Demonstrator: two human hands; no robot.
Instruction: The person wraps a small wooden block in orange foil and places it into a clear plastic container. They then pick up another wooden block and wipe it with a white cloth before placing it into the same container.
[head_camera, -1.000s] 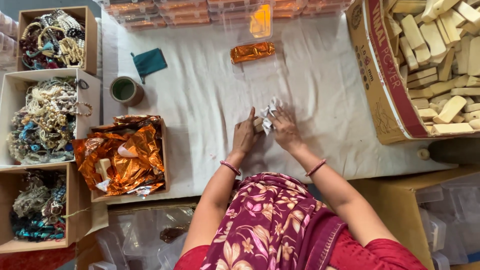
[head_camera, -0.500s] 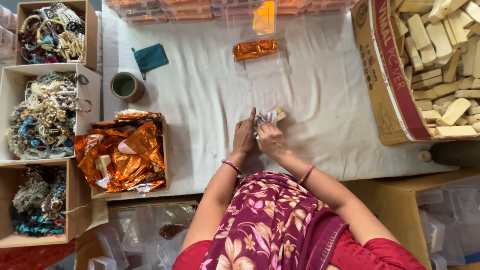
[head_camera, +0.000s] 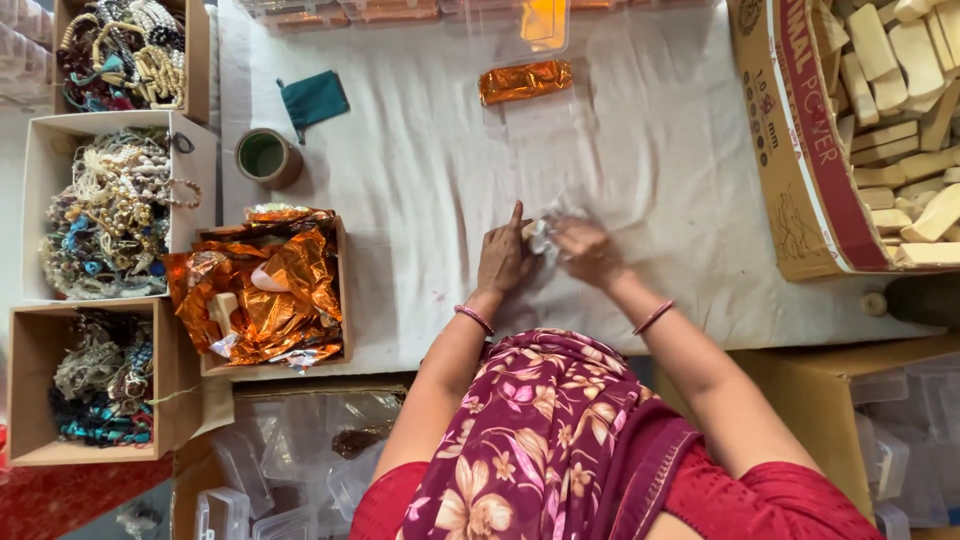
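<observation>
glossy crinkled orange foil (head_camera: 262, 290) fills a matt cardboard box (head_camera: 343, 300) on the worktop's wrinkled white cloth (head_camera: 660, 150), pale wooden blocks (head_camera: 900, 60) look rough.

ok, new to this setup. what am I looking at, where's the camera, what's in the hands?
No machine here: a person works with bare hands, filmed by one camera on their head, looking down. The left hand and right hand meet on a small crinkled clear wrapper; what is inside it is too blurred to tell. They work over a table with a white cloth. To the left are boxes of beaded jewellery, a box of orange foil and a tape roll. To the right is a carton of pale wooden blocks. Farther up lies an orange-wrapped piece.
</observation>
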